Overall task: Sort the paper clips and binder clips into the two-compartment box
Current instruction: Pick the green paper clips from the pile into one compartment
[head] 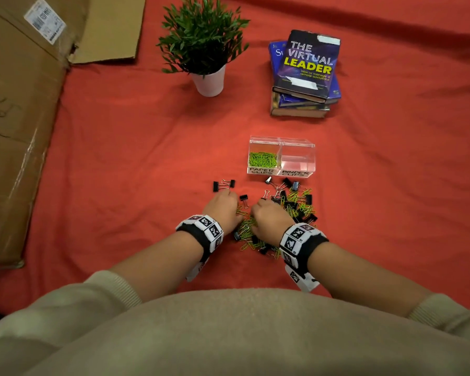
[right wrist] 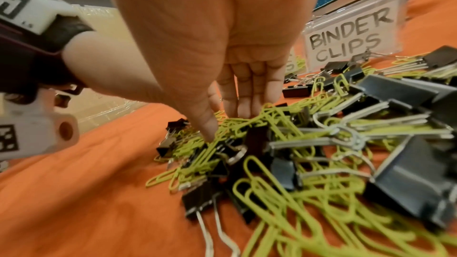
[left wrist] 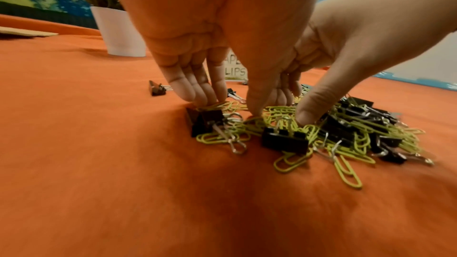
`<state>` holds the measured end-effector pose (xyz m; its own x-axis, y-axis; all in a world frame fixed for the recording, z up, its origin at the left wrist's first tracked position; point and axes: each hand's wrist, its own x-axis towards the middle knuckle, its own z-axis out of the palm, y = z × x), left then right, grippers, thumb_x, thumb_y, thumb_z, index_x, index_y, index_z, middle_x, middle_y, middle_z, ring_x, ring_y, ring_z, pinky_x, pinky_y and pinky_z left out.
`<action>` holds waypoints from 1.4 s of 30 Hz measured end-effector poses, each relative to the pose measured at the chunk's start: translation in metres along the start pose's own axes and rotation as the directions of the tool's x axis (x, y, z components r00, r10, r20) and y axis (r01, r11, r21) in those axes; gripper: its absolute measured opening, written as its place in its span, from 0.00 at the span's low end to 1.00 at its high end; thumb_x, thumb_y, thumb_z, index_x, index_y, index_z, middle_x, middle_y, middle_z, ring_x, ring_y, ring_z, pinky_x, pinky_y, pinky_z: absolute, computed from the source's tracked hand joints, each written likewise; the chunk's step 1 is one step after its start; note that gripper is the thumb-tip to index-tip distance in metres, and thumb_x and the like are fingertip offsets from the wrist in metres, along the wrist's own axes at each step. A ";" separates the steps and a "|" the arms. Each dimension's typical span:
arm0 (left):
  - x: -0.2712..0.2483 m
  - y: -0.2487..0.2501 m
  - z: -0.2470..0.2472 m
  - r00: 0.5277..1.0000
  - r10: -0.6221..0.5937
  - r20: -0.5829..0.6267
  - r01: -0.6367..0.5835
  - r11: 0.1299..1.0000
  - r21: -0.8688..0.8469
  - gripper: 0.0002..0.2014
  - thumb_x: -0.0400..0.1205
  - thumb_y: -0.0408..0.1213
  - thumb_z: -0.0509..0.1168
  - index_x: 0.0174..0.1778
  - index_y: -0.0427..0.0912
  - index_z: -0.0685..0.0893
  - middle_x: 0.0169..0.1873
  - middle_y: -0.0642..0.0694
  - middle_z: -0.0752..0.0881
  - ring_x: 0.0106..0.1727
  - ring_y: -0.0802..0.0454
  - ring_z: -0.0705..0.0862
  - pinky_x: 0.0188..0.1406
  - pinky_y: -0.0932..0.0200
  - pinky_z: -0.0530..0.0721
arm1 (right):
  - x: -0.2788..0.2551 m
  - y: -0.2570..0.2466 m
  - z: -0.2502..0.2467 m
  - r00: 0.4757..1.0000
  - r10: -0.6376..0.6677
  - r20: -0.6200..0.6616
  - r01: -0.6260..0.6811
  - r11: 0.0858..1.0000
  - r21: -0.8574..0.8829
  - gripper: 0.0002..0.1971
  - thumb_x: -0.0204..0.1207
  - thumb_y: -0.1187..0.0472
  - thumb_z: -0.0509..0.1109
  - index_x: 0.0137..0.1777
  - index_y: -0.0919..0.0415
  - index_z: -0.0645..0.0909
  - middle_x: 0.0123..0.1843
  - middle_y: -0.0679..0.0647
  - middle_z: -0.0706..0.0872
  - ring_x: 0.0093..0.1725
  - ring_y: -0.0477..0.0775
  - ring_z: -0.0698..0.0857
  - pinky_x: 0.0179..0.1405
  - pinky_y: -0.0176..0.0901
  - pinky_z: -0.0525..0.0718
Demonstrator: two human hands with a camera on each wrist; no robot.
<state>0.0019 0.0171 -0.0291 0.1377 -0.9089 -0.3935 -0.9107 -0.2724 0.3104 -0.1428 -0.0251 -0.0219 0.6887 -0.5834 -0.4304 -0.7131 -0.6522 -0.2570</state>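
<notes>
A clear two-compartment box (head: 281,156) stands on the red cloth; its left half, labelled PAPER CLIPS, holds green paper clips (head: 262,159), and its right half, labelled BINDER CLIPS (right wrist: 346,44), looks empty. In front of it lies a mixed pile (head: 293,207) of green paper clips and black binder clips. My left hand (left wrist: 230,105) points down at the pile's left edge, with straight fingers (left wrist: 205,99) on green clips beside a binder clip (left wrist: 206,122). My right hand (right wrist: 225,124) presses its thumb and straight fingers into green clips (right wrist: 247,124). Nothing is lifted.
Two black binder clips (head: 223,184) lie apart, left of the pile. A potted plant (head: 205,50) and a stack of books (head: 304,74) stand behind the box. A large cardboard carton (head: 19,104) fills the left side.
</notes>
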 end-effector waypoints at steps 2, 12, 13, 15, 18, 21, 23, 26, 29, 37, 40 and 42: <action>0.002 0.003 0.000 0.999 0.039 0.003 -0.039 0.999 0.028 0.20 0.76 0.44 0.71 0.60 0.39 0.79 0.59 0.41 0.79 0.64 0.42 0.77 0.62 0.50 0.76 | -0.002 -0.003 0.003 1.000 -0.013 0.010 0.014 0.999 -0.040 0.16 0.76 0.62 0.66 0.61 0.67 0.76 0.60 0.61 0.79 0.63 0.62 0.76 0.64 0.51 0.74; 0.008 0.002 0.001 0.991 0.090 0.101 -0.096 0.994 0.053 0.09 0.81 0.36 0.65 0.55 0.36 0.81 0.55 0.38 0.81 0.59 0.39 0.80 0.56 0.47 0.79 | 0.003 0.004 0.002 0.996 0.020 0.081 -0.022 0.999 0.027 0.13 0.77 0.67 0.66 0.60 0.66 0.76 0.60 0.60 0.78 0.63 0.61 0.75 0.64 0.49 0.73; 0.009 0.001 0.002 0.991 0.095 0.099 -0.102 0.993 0.067 0.09 0.82 0.35 0.64 0.55 0.36 0.80 0.55 0.38 0.81 0.59 0.39 0.80 0.56 0.47 0.78 | 0.005 0.006 0.001 0.995 0.038 0.088 -0.044 0.997 0.058 0.12 0.77 0.67 0.66 0.60 0.66 0.77 0.60 0.60 0.78 0.63 0.60 0.75 0.64 0.49 0.73; 0.010 -0.002 0.003 0.990 0.105 0.093 -0.112 0.991 0.076 0.08 0.82 0.34 0.63 0.55 0.35 0.79 0.55 0.38 0.80 0.60 0.39 0.79 0.57 0.46 0.78 | 0.008 0.009 -0.006 0.986 0.100 0.132 -0.121 0.978 0.168 0.10 0.78 0.67 0.66 0.59 0.67 0.78 0.56 0.59 0.81 0.58 0.58 0.79 0.57 0.45 0.79; 0.011 -0.003 -0.002 0.993 0.077 0.092 -0.073 0.997 -0.039 0.06 0.83 0.34 0.61 0.52 0.37 0.79 0.52 0.38 0.83 0.55 0.41 0.81 0.53 0.52 0.77 | 0.007 0.017 -0.019 0.976 0.166 0.139 -0.208 0.896 0.391 0.04 0.81 0.65 0.64 0.53 0.62 0.78 0.41 0.49 0.81 0.42 0.50 0.80 0.34 0.36 0.75; 0.010 -0.005 -0.013 0.996 -0.040 0.085 0.062 0.960 -0.274 0.05 0.84 0.33 0.60 0.51 0.40 0.80 0.46 0.43 0.85 0.46 0.45 0.82 0.44 0.56 0.77 | 0.002 0.029 -0.028 0.980 0.187 0.066 -0.190 0.789 0.584 0.02 0.79 0.63 0.68 0.49 0.57 0.80 0.41 0.49 0.83 0.41 0.50 0.83 0.36 0.36 0.80; 0.010 -0.011 -0.019 0.996 -0.060 0.072 0.084 0.909 -0.408 0.06 0.83 0.31 0.60 0.53 0.40 0.80 0.43 0.45 0.82 0.42 0.47 0.81 0.42 0.56 0.77 | 0.001 0.036 -0.032 0.977 0.198 0.081 -0.198 0.695 0.691 0.07 0.78 0.64 0.68 0.55 0.57 0.81 0.41 0.49 0.83 0.41 0.49 0.83 0.39 0.39 0.83; 0.009 -0.020 -0.026 0.994 -0.060 0.089 0.099 0.833 -0.544 0.11 0.82 0.26 0.57 0.55 0.42 0.80 0.39 0.48 0.79 0.38 0.49 0.80 0.40 0.53 0.81 | 0.001 0.044 -0.036 0.972 0.192 0.133 -0.217 0.529 0.820 0.12 0.80 0.68 0.65 0.60 0.59 0.81 0.39 0.53 0.84 0.39 0.51 0.84 0.44 0.47 0.85; 0.009 -0.027 -0.027 0.982 -0.122 0.143 0.185 0.768 -0.614 0.16 0.80 0.22 0.50 0.41 0.46 0.79 0.33 0.48 0.78 0.32 0.52 0.78 0.32 0.60 0.75 | 0.003 0.041 -0.036 0.951 0.208 0.228 -0.277 0.248 0.928 0.12 0.78 0.76 0.58 0.50 0.65 0.81 0.37 0.58 0.81 0.35 0.53 0.82 0.39 0.45 0.82; -0.006 -0.033 -0.017 0.991 -0.018 0.132 0.051 0.967 -0.249 0.04 0.81 0.33 0.61 0.49 0.42 0.78 0.43 0.45 0.84 0.45 0.44 0.82 0.43 0.57 0.75 | 0.009 0.019 -0.032 0.956 0.267 0.123 -0.286 0.752 0.594 0.05 0.77 0.64 0.64 0.44 0.66 0.80 0.40 0.59 0.84 0.38 0.56 0.84 0.40 0.48 0.85; -0.007 -0.036 -0.014 0.991 0.022 0.131 -0.004 0.990 -0.138 0.08 0.80 0.34 0.64 0.54 0.43 0.80 0.52 0.43 0.86 0.53 0.43 0.83 0.48 0.57 0.76 | 0.011 0.011 -0.031 0.972 0.225 0.068 -0.234 0.905 0.356 0.08 0.76 0.64 0.66 0.36 0.65 0.74 0.36 0.65 0.80 0.39 0.66 0.82 0.38 0.50 0.82; -0.008 -0.037 -0.013 0.988 0.031 0.148 -0.016 0.995 -0.101 0.09 0.79 0.36 0.66 0.54 0.44 0.80 0.52 0.44 0.86 0.54 0.44 0.83 0.48 0.57 0.77 | 0.013 0.006 -0.027 0.978 0.195 0.067 -0.206 0.947 0.248 0.11 0.76 0.59 0.69 0.36 0.65 0.75 0.36 0.59 0.78 0.36 0.58 0.79 0.33 0.43 0.78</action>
<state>0.0397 0.0302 -0.0267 0.0499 -0.8603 -0.5073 -0.8688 -0.2880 0.4029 -0.1346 -0.0493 -0.0052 0.5258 -0.6658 -0.5294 -0.8494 -0.3773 -0.3690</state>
